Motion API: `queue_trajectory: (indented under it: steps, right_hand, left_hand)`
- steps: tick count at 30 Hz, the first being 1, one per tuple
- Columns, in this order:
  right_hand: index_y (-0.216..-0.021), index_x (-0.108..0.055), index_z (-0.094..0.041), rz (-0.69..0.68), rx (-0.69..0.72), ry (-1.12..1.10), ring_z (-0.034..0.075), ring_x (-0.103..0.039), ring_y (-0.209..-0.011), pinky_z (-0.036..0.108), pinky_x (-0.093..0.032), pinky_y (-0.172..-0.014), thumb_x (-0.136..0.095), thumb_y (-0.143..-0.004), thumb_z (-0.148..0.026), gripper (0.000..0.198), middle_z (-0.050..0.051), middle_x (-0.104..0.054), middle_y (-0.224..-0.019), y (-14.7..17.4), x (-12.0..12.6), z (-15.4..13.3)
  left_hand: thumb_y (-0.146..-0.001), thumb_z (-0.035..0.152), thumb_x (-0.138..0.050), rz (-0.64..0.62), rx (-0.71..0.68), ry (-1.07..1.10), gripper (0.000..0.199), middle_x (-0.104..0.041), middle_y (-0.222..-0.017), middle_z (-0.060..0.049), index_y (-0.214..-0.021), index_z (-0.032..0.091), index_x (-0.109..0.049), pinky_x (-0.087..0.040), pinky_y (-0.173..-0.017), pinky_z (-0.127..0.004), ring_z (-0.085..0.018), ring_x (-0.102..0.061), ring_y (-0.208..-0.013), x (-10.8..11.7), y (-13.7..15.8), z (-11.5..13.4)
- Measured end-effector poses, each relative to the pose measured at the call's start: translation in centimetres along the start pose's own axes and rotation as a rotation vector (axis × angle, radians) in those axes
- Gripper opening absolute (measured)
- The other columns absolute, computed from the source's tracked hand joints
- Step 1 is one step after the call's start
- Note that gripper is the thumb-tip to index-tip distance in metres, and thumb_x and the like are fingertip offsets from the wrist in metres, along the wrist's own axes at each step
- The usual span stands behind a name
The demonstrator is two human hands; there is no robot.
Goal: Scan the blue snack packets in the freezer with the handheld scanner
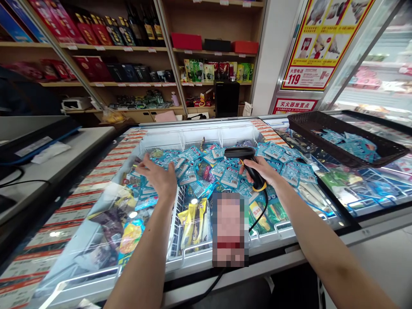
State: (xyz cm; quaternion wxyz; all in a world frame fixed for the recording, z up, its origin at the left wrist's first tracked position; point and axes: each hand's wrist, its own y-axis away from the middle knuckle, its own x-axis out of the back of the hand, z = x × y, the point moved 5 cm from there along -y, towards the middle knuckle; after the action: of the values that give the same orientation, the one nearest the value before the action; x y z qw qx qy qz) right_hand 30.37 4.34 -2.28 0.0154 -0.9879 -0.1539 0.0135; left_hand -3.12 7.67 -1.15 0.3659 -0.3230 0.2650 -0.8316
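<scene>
My right hand (264,170) is wrapped round the grip of a black barcode scanner (240,153), whose head points left above the packets. The scanner's cable (265,206) hangs from the grip toward the front edge of the freezer. Many small flat blue packets (230,174) with printed barcodes lie spread over the glass top of a chest freezer (199,257). At the left side of this spread, my left hand (159,175) has its fingers apart and holds nothing. Whether its fingertips touch the packets I cannot tell.
A dark woven basket (309,131) with more blue packets stands on the right. Yellow wrapped ice creams (194,223) show inside the freezer in wire baskets. A counter (90,146) is at the left, shelves (122,48) with bottles and boxes behind. A blurred patch covers the front centre.
</scene>
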Motion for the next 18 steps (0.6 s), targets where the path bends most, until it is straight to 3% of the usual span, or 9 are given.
queue_trajectory:
  steps: [2, 5, 9, 14, 18]
  right_hand:
    - [-0.098, -0.057, -0.015, 0.003, 0.000, 0.003, 0.011, -0.057, -0.044, 0.023, -0.046, -0.038, -0.061, -0.079, -0.053, 0.042, 0.007, -0.069, -0.080, 0.0, 0.0, 0.0]
    - [-0.098, -0.058, -0.015, -0.003, 0.013, 0.002, 0.011, -0.057, -0.044, 0.023, -0.045, -0.038, -0.060, -0.080, -0.052, 0.041, 0.007, -0.069, -0.080, 0.0, 0.0, 0.0]
    - [-0.097, -0.058, -0.015, -0.009, 0.028, -0.002, 0.011, -0.056, -0.042, 0.023, -0.045, -0.038, -0.060, -0.081, -0.052, 0.040, 0.006, -0.069, -0.079, 0.0, -0.1, -0.1]
    - [-0.096, -0.057, -0.015, -0.013, 0.037, 0.011, 0.011, -0.057, -0.044, 0.024, -0.046, -0.039, -0.059, -0.082, -0.051, 0.039, 0.007, -0.069, -0.081, 0.1, -0.2, -0.2]
    - [-0.097, -0.057, -0.015, -0.007, 0.026, 0.008, 0.011, -0.057, -0.044, 0.023, -0.045, -0.039, -0.059, -0.081, -0.052, 0.040, 0.007, -0.069, -0.080, 0.1, -0.2, -0.2]
  left_hand:
    - [-0.077, 0.038, -0.066, -0.063, -0.076, -0.042, 0.054, -0.042, -0.125, -0.016, -0.123, 0.020, -0.046, -0.041, -0.092, -0.050, -0.031, -0.046, -0.113, -0.5, 0.6, 1.6]
    - [-0.083, 0.047, -0.055, -0.387, -0.149, -0.037, 0.028, -0.061, -0.092, -0.008, -0.093, 0.021, -0.062, -0.044, -0.079, -0.039, -0.024, -0.057, -0.086, -2.7, 2.8, 4.5]
    - [-0.083, 0.057, -0.049, -0.749, -0.197, -0.035, 0.041, -0.065, -0.074, -0.005, -0.071, 0.020, -0.064, -0.038, -0.064, -0.030, -0.019, -0.057, -0.067, -5.2, 6.7, 8.0]
    - [-0.071, 0.065, -0.059, -0.911, -0.136, 0.013, 0.046, -0.062, -0.067, -0.004, -0.065, 0.019, -0.062, -0.030, -0.055, -0.027, -0.017, -0.054, -0.061, -6.9, 8.8, 8.7]
    - [-0.069, 0.056, -0.067, -0.893, 0.034, 0.303, 0.039, -0.052, -0.060, 0.001, -0.068, 0.019, -0.056, -0.027, -0.050, -0.023, -0.011, -0.045, -0.053, -7.4, 8.1, 7.5]
